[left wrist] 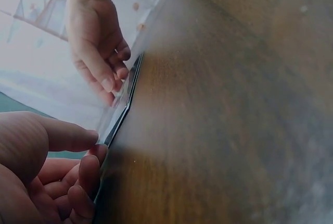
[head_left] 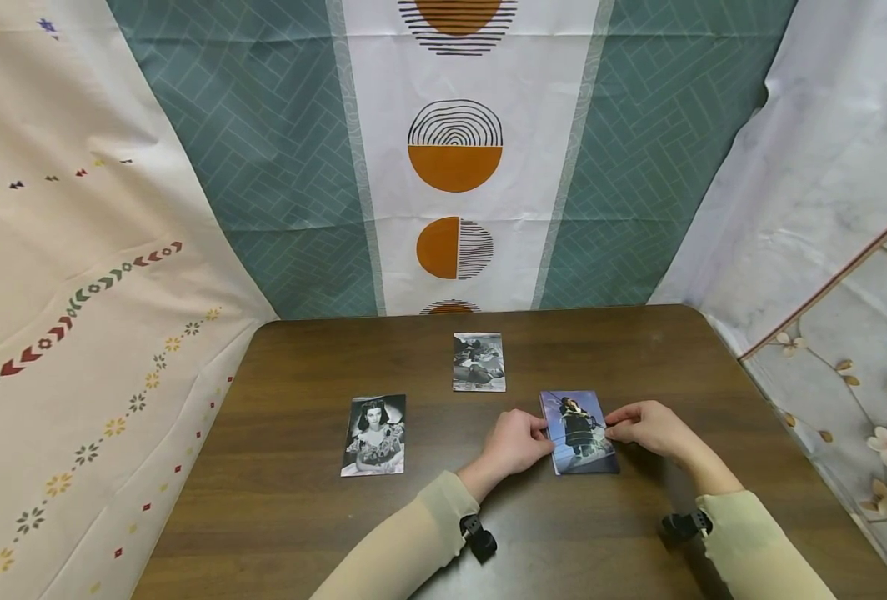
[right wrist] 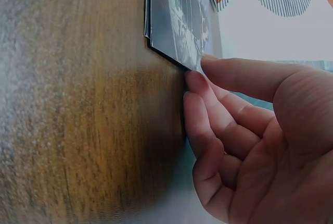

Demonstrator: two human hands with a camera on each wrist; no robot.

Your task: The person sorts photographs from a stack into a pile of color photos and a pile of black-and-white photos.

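A colour photo print (head_left: 578,429) with a purple-blue background and a figure in dark clothes lies right of the table's middle. My left hand (head_left: 517,442) pinches its left edge between thumb and index finger. On the opposite edge, the thumb and fingertip of my right hand (head_left: 653,429) pinch the print. Seen from the right wrist, layered edges show at the corner of the print (right wrist: 174,21), with another sheet under the top one. Both hands keep low, close over the tabletop.
A black-and-white portrait photo (head_left: 373,436) lies left of my left hand. Farther back is a second black-and-white photo (head_left: 478,362). The brown wooden table (head_left: 286,517) meets hanging patterned cloths (head_left: 451,83) at its back and sides.
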